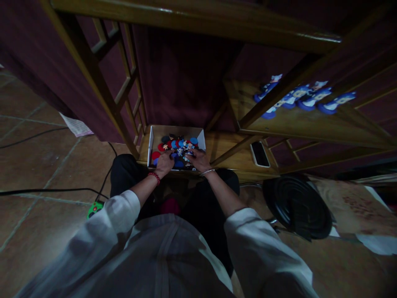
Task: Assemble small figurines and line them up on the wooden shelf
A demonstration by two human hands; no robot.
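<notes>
A shallow white-walled box on the low wooden shelf holds many small figurines and round discs in red, blue and black. My left hand, with a red bead bracelet at the wrist, reaches over its front left part. Its fingers are curled among the blue pieces, and what lies in them is hidden. From the right side comes my right hand, a silver bangle on its wrist. Thumb and fingers close around a small pale figurine, partly covered by them.
Several figurines on blue bases stand on a higher wooden shelf at right. A phone lies on the low shelf. Wooden bars surround the box. A black round seat, a green object and cables are nearby.
</notes>
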